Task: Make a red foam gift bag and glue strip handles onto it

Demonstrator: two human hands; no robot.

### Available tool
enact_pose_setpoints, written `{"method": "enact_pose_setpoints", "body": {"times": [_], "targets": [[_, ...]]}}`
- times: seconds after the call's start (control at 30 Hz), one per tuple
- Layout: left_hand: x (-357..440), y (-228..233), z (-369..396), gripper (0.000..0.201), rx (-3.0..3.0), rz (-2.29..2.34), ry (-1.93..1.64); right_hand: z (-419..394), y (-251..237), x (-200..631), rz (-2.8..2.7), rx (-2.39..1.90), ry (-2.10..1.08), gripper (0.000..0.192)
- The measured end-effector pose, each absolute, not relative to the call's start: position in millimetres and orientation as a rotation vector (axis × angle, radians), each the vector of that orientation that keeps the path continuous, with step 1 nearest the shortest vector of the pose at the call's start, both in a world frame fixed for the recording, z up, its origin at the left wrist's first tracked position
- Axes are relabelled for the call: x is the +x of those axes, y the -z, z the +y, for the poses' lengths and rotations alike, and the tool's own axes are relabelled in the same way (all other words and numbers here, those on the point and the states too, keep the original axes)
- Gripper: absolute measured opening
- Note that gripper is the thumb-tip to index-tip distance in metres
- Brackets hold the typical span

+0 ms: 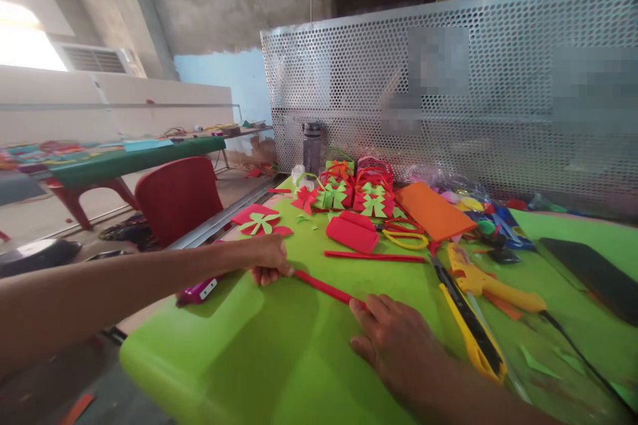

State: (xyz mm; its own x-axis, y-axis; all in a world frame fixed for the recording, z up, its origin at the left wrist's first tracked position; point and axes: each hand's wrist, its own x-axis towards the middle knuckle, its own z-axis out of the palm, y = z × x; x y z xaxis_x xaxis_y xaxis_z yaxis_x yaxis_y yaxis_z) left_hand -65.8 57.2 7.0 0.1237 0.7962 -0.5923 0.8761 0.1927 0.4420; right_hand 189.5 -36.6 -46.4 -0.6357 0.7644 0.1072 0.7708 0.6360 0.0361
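A thin red strip [323, 287] stretches between my two hands, just over the green tabletop. Closed in a fist, my left hand [270, 260] pinches its far left end. My right hand [391, 339] has its fingers on the near right end, thumb tucked beneath; that end is hidden under the fingertips. Behind the strip lies a second red strip [373, 257], with a folded red felt-like piece [353, 232] beyond it. A red piece with a light green bow shape [260, 222] sits past my left hand.
To the right lie a yellow-and-black utility knife [471, 322], a yellow glue gun [493, 285] with its cord, and a dark flat device [591, 275]. Red bags with green cutouts [373, 198], scissors [406, 239], an orange sheet [433, 209] and a bottle [312, 149] stand farther back.
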Motion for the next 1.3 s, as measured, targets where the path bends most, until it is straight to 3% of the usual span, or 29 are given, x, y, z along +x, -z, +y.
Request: {"method": "enact_pose_setpoints", "body": {"times": [0.3, 0.47, 0.63, 0.83, 0.97, 1.3], "targets": [[-25, -41, 29, 0.025, 2.274, 1.714, -0.110, -37, 49, 193, -2.715, -1.253, 0.124, 0.042], [20, -10, 8, 0.013, 2.537, 1.324, -0.012, -38, 55, 194, -2.676, -1.230, 0.185, 0.038], [19, 19, 17, 0.013, 2.666, 1.294, -0.064, -35, 57, 194, -2.635, -1.201, 0.254, 0.035], [7, 15, 24, 0.005, 2.422, 1.268, -0.058, -33, 28, 199, -2.556, -1.422, -0.092, 0.010], [9, 16, 25, 0.007, 2.376, 1.218, -0.121, -28, 17, 201, -2.473, -1.571, -0.317, 0.012], [8, 10, 21, 0.010, 2.326, 1.288, -0.290, -21, 16, 205, -2.172, -1.507, -0.541, 0.042]]}}
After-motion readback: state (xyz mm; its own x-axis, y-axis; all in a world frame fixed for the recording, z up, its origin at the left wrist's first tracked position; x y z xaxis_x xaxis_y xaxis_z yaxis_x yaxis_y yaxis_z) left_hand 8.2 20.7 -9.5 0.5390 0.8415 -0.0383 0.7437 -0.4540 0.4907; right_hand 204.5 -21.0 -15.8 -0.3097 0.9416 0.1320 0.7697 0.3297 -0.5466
